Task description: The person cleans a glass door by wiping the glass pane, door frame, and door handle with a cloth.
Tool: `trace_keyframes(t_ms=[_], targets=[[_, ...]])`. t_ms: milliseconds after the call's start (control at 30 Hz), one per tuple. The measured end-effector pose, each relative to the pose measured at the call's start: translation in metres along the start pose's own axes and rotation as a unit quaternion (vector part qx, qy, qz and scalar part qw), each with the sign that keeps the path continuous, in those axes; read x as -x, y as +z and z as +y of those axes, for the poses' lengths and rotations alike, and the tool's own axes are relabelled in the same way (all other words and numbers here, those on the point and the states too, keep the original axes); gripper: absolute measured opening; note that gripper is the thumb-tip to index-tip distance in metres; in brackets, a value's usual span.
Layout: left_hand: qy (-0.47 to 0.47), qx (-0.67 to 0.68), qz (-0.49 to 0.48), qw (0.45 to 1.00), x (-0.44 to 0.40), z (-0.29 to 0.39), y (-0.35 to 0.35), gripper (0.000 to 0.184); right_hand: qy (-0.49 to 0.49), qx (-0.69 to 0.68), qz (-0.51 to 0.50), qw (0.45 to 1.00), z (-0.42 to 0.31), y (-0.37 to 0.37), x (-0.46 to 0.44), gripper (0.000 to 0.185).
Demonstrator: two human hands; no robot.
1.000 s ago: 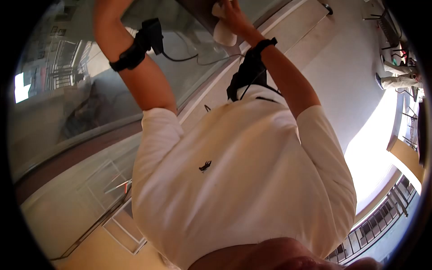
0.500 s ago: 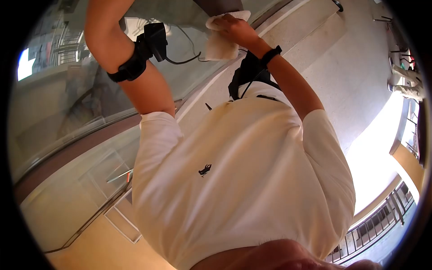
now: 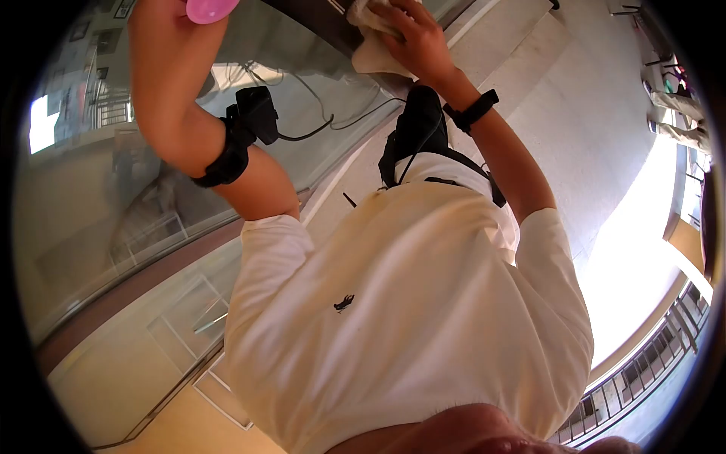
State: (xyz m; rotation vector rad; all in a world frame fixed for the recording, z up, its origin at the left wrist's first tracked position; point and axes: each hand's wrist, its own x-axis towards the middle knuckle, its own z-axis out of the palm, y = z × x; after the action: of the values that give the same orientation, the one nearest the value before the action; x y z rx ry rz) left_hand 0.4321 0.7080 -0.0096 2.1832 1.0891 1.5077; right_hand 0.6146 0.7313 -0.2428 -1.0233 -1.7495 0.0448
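Note:
In the head view, my right hand (image 3: 420, 41) is at the top, fingers curled over a whitish cloth (image 3: 378, 57). The cloth is bunched and lies against a dark brown frame bar (image 3: 321, 26). My left forearm (image 3: 170, 76) runs up past the top edge, and my left hand is out of sight. A shiny pink rounded object (image 3: 211, 9) shows beside that forearm at the top edge; its kind cannot be made out. A black strapped device (image 3: 253, 113) sits on my left arm, and a black band (image 3: 473, 112) circles my right wrist.
A reflective glass pane (image 3: 83, 197) with a brown frame edge (image 3: 113, 303) spans the left side. A black cable (image 3: 310, 135) trails from the arm device. A pale floor (image 3: 560, 136) lies right. Another person's legs (image 3: 681, 117) and a railing (image 3: 628, 378) appear at far right.
My right hand and the cloth have moved up a little, and the cloth is more bunched. The pink object has come into view at the top. My left elbow has shifted slightly down.

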Motion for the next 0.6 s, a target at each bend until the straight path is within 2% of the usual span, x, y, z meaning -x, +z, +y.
trace_keyframes(t_ms=[33, 67, 100, 167, 200, 267, 333, 367, 400, 433, 500, 533, 567, 600], targets=[[0.023, -0.076, 0.002, 0.997, -0.002, -0.001, -0.005, 0.029, -0.016, 0.016, 0.028, 0.999, -0.009, -0.004, -0.011, 0.044], [0.045, -0.151, 0.007, 0.987, -0.004, -0.002, -0.009, 0.029, -0.060, 0.001, 0.013, 0.998, -0.008, 0.001, -0.017, 0.041], [-0.033, -0.026, -0.058, 0.997, -0.023, -0.045, -0.040, 0.032, -0.060, 0.001, 0.014, 0.998, -0.004, 0.001, -0.015, 0.041], [-0.111, 0.098, -0.124, 0.981, -0.030, -0.038, -0.042, 0.036, -0.089, 0.036, -0.033, 0.995, 0.009, -0.001, -0.003, 0.035], [-0.088, -0.009, -0.124, 0.988, -0.021, 0.011, -0.016, 0.036, -0.086, 0.035, -0.034, 0.995, 0.025, 0.008, 0.008, 0.035], [-0.058, -0.111, -0.123, 0.984, -0.030, 0.023, 0.006, 0.036, -0.068, 0.100, -0.059, 0.991, 0.068, 0.039, 0.042, 0.035], [-0.026, -0.231, -0.126, 0.964, -0.058, -0.021, 0.005, 0.036, 0.021, 0.148, -0.139, 0.979, 0.105, 0.079, 0.077, 0.032], [-0.011, -0.231, -0.120, 0.965, -0.071, -0.032, 0.019, 0.036, 0.095, 0.112, -0.199, 0.969, 0.117, 0.099, 0.079, 0.026], [0.007, -0.177, -0.104, 0.979, -0.080, -0.041, 0.035, 0.032, 0.119, 0.086, -0.208, 0.967, 0.121, 0.110, 0.069, 0.018], [0.017, -0.125, -0.087, 0.988, -0.086, -0.047, 0.052, 0.028, 0.111, 0.082, -0.208, 0.968, 0.122, 0.111, 0.046, 0.018], [0.016, -0.130, -0.054, 0.990, -0.108, -0.054, 0.076, 0.025, 0.111, 0.042, -0.264, 0.957, 0.122, 0.104, 0.010, 0.013], [0.010, -0.149, -0.091, 0.985, -0.126, -0.057, 0.084, 0.027, 0.066, 0.056, -0.224, 0.971, 0.129, 0.106, -0.003, 0.011], [0.005, -0.164, -0.129, 0.978, -0.138, -0.060, 0.094, 0.028, 0.065, 0.054, -0.231, 0.969, 0.137, 0.100, -0.010, 0.011], [0.005, -0.163, -0.128, 0.978, -0.146, -0.063, 0.104, 0.028, 0.070, 0.006, -0.167, 0.983, 0.148, 0.097, -0.015, 0.012]])
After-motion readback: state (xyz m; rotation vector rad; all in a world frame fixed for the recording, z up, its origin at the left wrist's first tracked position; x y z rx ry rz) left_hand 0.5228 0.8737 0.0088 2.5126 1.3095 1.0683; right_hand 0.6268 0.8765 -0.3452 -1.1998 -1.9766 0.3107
